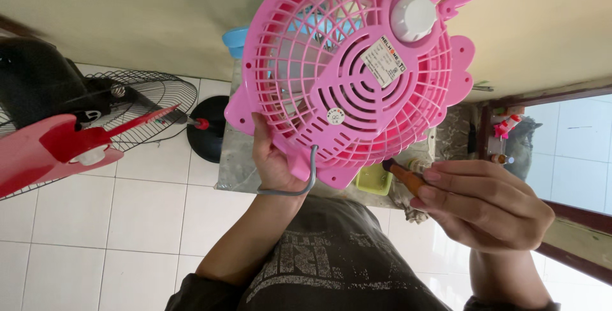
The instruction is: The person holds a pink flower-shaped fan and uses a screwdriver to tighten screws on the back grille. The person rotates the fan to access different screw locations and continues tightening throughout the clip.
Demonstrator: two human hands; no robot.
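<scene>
you are holding up a round pink plastic fan housing (357, 68) with a screwdriver at its lower edge.
your left hand (273, 158) is gripping the housing's lower left rim beside the grey cord (306, 180); your right hand (484, 206) is pinching an orange-handled screwdriver (403, 176), its tip touching the rim.

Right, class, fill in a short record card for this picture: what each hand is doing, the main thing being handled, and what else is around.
Main thing: pink fan, back grille facing the camera, white knob near its top
Left hand: grips the fan's lower edge, beside the grey cord
Right hand: holds an orange-handled screwdriver, tip at the fan's lower rim
Under the fan: small table, partly hidden, with a green tub
Left of view: red fan blade and black wire grille
Floor: white tiles
</scene>
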